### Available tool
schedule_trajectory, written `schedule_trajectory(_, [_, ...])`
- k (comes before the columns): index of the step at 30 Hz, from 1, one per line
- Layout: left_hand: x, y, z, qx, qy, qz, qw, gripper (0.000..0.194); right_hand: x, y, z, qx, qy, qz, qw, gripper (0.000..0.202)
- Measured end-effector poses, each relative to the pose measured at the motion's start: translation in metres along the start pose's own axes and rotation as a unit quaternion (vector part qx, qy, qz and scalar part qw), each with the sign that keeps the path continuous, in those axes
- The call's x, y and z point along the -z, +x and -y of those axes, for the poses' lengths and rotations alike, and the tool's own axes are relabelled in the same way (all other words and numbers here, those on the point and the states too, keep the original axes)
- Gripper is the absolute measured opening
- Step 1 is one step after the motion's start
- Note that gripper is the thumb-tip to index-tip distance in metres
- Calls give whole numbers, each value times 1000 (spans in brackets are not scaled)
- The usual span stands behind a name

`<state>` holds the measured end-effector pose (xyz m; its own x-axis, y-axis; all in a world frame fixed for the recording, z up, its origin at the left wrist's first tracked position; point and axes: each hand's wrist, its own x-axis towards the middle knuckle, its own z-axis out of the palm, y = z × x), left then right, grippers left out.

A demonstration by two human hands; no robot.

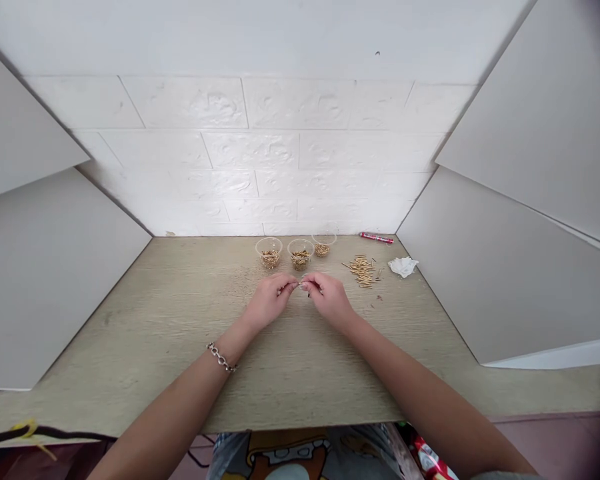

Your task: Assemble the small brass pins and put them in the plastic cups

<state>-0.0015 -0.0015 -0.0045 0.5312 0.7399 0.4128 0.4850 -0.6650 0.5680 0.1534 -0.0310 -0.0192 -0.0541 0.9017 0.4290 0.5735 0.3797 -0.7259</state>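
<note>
My left hand (271, 298) and my right hand (329, 297) meet fingertip to fingertip over the middle of the wooden table (180, 333). Together they pinch a tiny metal piece (300, 285), too small to make out. Just behind the hands stand three small clear cups: left cup (269, 253), middle cup (301, 254) and right cup (323, 245), each holding small gold-coloured parts. A loose pile of thin gold pins (362, 270) lies to the right of the cups. A chain bracelet (221, 357) sits on my left wrist.
A red pen (376, 237) lies by the back wall. A crumpled white tissue (403, 266) sits right of the pins. White panels wall the table on the left, right and back. Cables (30, 432) hang at the front left edge.
</note>
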Motion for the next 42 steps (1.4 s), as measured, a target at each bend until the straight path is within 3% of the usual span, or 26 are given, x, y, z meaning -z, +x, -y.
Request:
schedule_trajectory(8, [2, 1, -1, 2, -6, 9, 1000, 20, -1, 0, 0, -12, 16, 7, 1000, 11])
schedule_trajectory(17, [-2, -1, 0, -4, 45, 2, 999, 20, 0, -1, 0, 36, -62, 24, 997, 13])
schedule_trajectory(25, [-8, -4, -6, -9, 107, -42, 993, 19, -5, -3, -3, 71, -100, -17, 992, 15])
schedule_trajectory(30, [-6, -5, -7, -40, 138, -32, 989, 19, -4, -4, -3, 104, -139, -5, 985, 20])
schedule_trajectory(42, [1, -3, -1, -133, 216, 2, 967, 18, -1, 0, 1, 31, -81, 31, 996, 14])
